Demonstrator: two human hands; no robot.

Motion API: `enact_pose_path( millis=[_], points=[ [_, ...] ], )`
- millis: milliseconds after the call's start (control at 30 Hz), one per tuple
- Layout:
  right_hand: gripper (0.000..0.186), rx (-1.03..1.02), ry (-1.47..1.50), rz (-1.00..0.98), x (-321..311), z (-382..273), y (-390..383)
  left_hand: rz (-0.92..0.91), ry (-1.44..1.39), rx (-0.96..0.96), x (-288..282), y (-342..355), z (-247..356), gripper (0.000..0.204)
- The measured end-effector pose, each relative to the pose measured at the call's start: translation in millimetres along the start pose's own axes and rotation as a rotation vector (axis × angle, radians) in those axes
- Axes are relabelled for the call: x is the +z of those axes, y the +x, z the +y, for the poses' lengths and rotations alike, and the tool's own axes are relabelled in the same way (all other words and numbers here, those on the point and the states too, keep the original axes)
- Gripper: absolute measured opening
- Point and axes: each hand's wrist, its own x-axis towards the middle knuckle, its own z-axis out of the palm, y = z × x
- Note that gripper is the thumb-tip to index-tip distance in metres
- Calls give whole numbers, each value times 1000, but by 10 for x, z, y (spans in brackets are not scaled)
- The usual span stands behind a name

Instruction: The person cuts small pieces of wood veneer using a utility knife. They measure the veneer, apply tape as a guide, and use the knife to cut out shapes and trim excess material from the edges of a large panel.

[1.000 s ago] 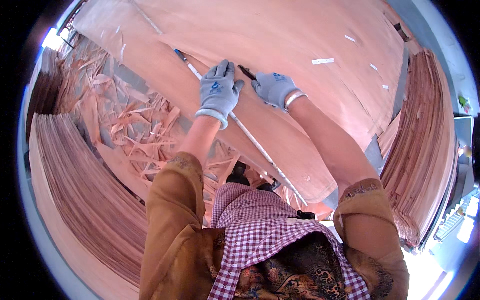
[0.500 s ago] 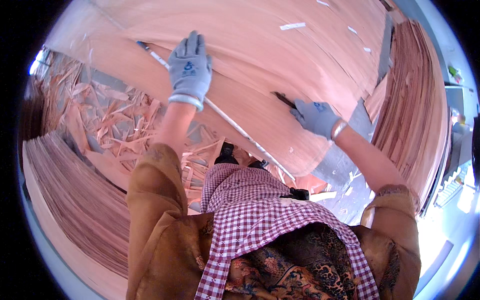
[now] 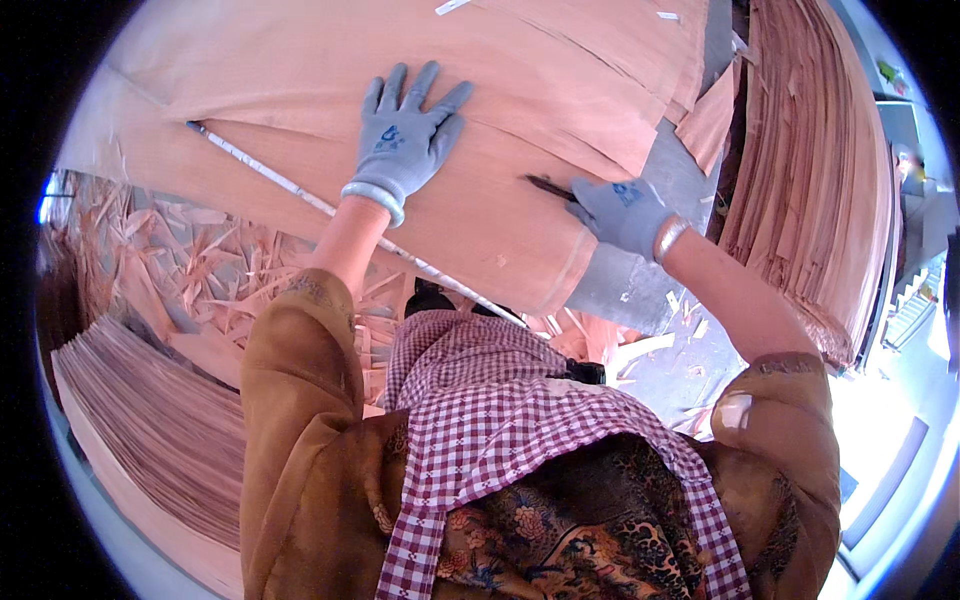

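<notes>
A wide sheet of thin pinkish wood veneer [image 3: 500, 215] lies in front of me, with split and overlapping layers behind it. My left hand [image 3: 405, 140], in a grey glove, rests flat on it with the fingers spread. Beneath my left wrist a long thin white rod [image 3: 265, 178] with a dark far tip runs slantwise across the veneer toward my apron. My right hand [image 3: 622, 215], also gloved in grey, is closed around a dark knife [image 3: 548, 187]. Its narrow blade points left over the veneer and looks blurred; the handle is mostly hidden in the glove.
Tall stacks of veneer stand on the right [image 3: 800, 170] and at the lower left [image 3: 150, 430]. Torn veneer scraps [image 3: 200, 265] cover the floor at the left. A grey surface [image 3: 630, 285] shows beside the sheet's right end, with a loose veneer piece [image 3: 712, 118] above it.
My left hand has shifted right along the veneer and its fingers have spread. The rod's far end now shows further left and lower. The knife stays in my right hand; the whole view has shifted.
</notes>
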Motion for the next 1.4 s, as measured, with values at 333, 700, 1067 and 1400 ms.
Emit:
enact_pose_path(
  millis=[333, 700, 1067, 1400],
  points=[
    [26, 72, -48, 158, 691, 671, -819, 0, -19, 19, -3, 55, 65, 39],
    [21, 196, 274, 237, -420, 810, -902, 60, -214, -69, -27, -18, 29, 35],
    [24, -355, -263, 176, -1638, -1305, 2234, 55, -352, -93, -74, -11, -12, 33],
    [31, -227, -251, -11, -1381, -422, 2041, 21, -231, -118, -74, 10, -2, 36]
  ],
)
